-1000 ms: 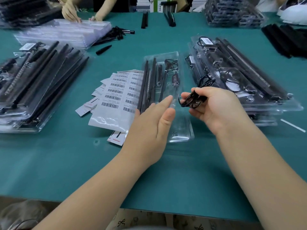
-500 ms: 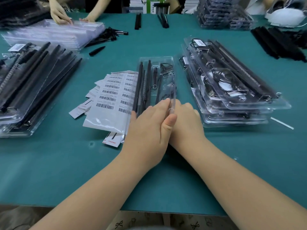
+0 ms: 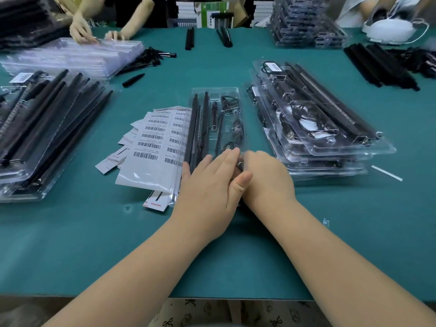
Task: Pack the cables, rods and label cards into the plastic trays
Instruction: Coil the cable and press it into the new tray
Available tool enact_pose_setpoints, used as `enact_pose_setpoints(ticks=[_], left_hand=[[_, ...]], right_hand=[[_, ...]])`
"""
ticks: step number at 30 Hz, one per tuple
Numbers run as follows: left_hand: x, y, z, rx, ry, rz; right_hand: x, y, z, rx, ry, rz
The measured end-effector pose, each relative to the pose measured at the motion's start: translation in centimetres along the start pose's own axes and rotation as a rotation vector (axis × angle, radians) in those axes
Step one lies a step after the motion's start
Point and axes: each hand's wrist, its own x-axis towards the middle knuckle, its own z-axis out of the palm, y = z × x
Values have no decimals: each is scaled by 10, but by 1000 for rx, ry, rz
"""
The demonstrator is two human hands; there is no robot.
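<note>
**Black on teal, under clear plastic**

The table is a flat teal green. The tray in the middle is clear, its rods and cable black. The cards are white, printed with black barcode stripes; one lower card bears red lettering. The stack of trays at the right is clear over black parts. Loose rods far right are black. A white strip lies beside the stack.
</note>
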Motion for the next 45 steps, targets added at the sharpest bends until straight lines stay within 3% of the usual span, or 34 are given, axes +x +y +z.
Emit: enact_pose_setpoints(ticks=[7,10,13,16,20,26,31,38,45], left_hand=[[-1,0,-1,100,-72,-13],[0,1,-1,215,-121,-5],[-1,1,-1,251,-160,-3],[-1,0,-1,269,-180,1],[-1,0,1,324,-186,17],[-3,-2,2,426,-219,54],[-6,-5,0,477,-232,103],[-3,-20,-12,499,-242,183],[-6,-23,-12,491,-174,195]], right_hand=[[-8,14,-4,-34,-163,-200],[-23,24,-11,237,-81,-163],[-38,31,-17,549,-139,-77],[-44,35,-12,638,-146,-44],[-48,40,-10,375,-10,-143],[-45,43,-14,1,-84,-230],[-42,29,-17,242,-52,-99],[-41,21,0,-107,-54,-126],[-38,25,-4,-87,-106,-140]])
